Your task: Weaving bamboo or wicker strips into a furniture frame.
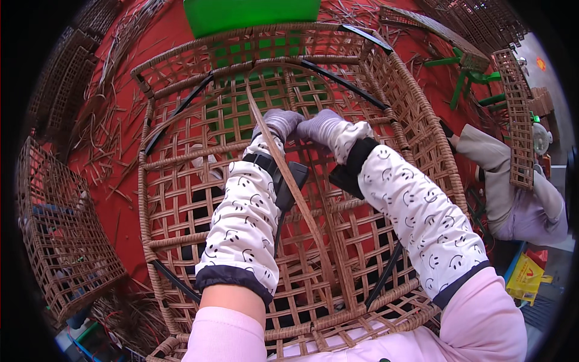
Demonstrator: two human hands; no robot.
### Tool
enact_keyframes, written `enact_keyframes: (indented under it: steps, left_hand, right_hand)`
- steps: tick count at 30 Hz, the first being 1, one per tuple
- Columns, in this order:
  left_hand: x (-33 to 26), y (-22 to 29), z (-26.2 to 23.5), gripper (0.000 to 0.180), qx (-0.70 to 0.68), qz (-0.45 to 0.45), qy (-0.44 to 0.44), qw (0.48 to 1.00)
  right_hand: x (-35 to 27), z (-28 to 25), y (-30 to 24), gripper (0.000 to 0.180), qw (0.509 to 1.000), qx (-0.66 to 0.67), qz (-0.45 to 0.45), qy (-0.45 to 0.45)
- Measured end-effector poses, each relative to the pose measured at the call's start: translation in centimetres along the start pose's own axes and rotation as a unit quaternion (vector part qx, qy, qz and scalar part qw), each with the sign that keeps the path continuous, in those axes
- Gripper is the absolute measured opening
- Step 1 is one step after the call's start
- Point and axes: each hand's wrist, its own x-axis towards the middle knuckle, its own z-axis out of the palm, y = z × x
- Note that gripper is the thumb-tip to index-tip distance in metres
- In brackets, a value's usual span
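A large woven rattan basket [356,217] lies open in front of me, its lattice of brown strips bound to thick wrapped rims. Over its middle, my left hand [280,123] and my right hand [322,127], both in grey-striped gloves, meet almost knuckle to knuckle. The fingers of each are curled in at the lattice, and whatever they pinch is hidden. One long loose rattan strip [289,175] passes across my left wrist and runs down toward the near rim. Dark devices are strapped to both wrists over white patterned sleeves.
Black bars [345,84] brace the basket's corners. A green plastic stool [253,15] stands beyond the far rim. Scraps of rattan litter the red floor [114,157]. Another woven basket [66,229] is at left. A co-worker's legs [494,175] and a woven panel [514,120] are at right.
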Motion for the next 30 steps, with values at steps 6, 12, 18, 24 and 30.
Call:
enact_keyframes:
  steps: [6,12,18,24,30]
  left_hand:
    - [-0.4,0.2,-0.5,0.033,-0.103,-0.070,0.026,0.992]
    - [-0.8,-0.7,-0.7,0.035,-0.115,-0.027,0.038,0.992]
    - [-0.7,0.8,-1.0,0.027,0.046,0.000,-0.014,0.999]
    - [-0.7,0.2,-0.7,0.029,0.081,0.031,-0.009,0.996]
    - [0.1,-1.1,0.1,0.025,-0.020,0.007,0.024,0.999]
  right_hand:
    - [-0.9,0.8,1.4,0.049,0.994,0.103,-0.023,-0.008]
    - [-1.0,1.0,1.5,0.052,0.947,-0.121,-0.208,0.212]
    - [1.6,-2.2,2.1,0.045,0.971,-0.069,-0.221,-0.065]
    - [2.5,-0.5,0.9,0.042,0.978,-0.127,-0.163,-0.032]
    - [2.8,-0.2,0.9,0.043,0.987,-0.081,-0.140,-0.021]
